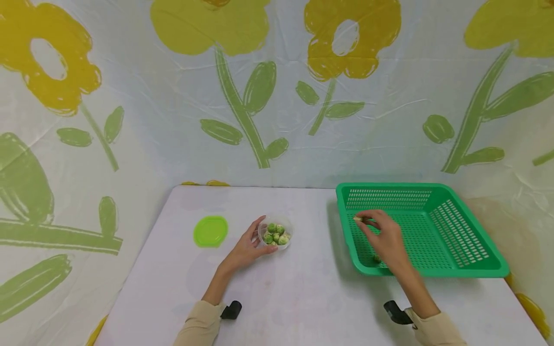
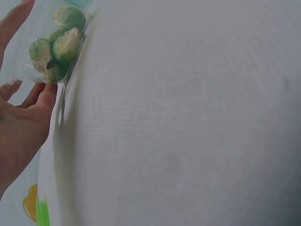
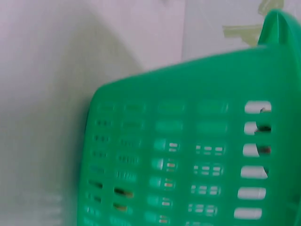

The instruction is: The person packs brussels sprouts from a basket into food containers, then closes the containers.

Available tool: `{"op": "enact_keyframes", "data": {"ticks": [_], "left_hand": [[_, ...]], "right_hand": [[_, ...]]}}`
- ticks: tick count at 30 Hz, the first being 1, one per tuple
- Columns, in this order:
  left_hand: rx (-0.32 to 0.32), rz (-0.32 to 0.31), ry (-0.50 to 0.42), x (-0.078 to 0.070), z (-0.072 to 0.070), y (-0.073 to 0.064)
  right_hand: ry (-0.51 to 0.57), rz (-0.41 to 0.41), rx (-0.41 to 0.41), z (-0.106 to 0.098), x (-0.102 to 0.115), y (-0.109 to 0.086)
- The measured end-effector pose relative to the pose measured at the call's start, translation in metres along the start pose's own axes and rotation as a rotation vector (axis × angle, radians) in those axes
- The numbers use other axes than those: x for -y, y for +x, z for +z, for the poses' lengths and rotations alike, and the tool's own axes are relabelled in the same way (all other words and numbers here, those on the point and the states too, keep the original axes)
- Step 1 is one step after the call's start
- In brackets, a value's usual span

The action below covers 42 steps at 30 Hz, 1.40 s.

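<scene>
Brussels sprouts point(image 1: 275, 237) fill the lower part of a clear tub point(image 1: 289, 239) in the head view, and my left hand point(image 1: 250, 246) grips that tub round its left side, fingers spread only as wide as its wall. My right hand point(image 1: 386, 238) is above the left part of the green basket point(image 1: 437, 186), its fingers narrow, pinching a small pale piece point(image 1: 358, 219), which I take for another sprout; its long axis I cannot tell. From those right fingertips the tub lies to my left, well apart, beyond the basket's left wall, so my left hand is much the nearer to it. A single sprout point(image 1: 377, 259) lies in the basket beneath my right wrist. A light green lid point(image 1: 210, 231) rests on the worktop point(image 1: 294, 302), left of the tub. The left wrist view shows sprouts through the tub wall, just beyond my left fingertips. The right wrist view shows slotted basket wall; there I cannot tell how my right fingers stand.
</scene>
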<state>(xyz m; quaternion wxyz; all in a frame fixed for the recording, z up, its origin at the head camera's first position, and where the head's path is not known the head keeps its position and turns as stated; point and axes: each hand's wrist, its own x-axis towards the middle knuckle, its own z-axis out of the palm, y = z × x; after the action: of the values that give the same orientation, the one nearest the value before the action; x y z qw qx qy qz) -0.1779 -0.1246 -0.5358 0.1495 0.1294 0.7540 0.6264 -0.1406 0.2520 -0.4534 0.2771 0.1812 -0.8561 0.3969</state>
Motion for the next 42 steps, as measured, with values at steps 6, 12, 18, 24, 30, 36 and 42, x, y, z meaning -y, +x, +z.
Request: {"op": "enact_keyframes", "data": {"ticks": [6,12,18,24,30,36,42], "left_hand": [[-0.006,0.0,0.025,0.001,0.0,0.001],[-0.003,-0.005,0.018,-0.001,0.0,0.0],[0.003,-0.005,0.001,-0.001,0.0,0.001],[-0.002,-0.007,0.0,0.001,-0.001,0.001],[-0.001,-0.003,-0.002,0.0,-0.001,0.0],[0.002,-0.007,0.008,-0.001,-0.001,0.001],[-0.004,-0.009,0.021,-0.002,0.0,0.002]], "right_hand": [[0.056,-0.008,-0.018,0.012,0.007,0.001],[0.114,-0.006,-0.011,0.025,0.017,0.001],[0.152,-0.019,0.002,0.038,0.024,0.005],[0.227,-0.079,-0.007,0.056,0.027,0.011],[0.267,-0.089,0.006,0.073,0.035,0.015],[0.234,-0.09,0.03,0.086,0.045,0.019],[0.22,-0.061,0.063,0.098,0.053,0.021]]}}
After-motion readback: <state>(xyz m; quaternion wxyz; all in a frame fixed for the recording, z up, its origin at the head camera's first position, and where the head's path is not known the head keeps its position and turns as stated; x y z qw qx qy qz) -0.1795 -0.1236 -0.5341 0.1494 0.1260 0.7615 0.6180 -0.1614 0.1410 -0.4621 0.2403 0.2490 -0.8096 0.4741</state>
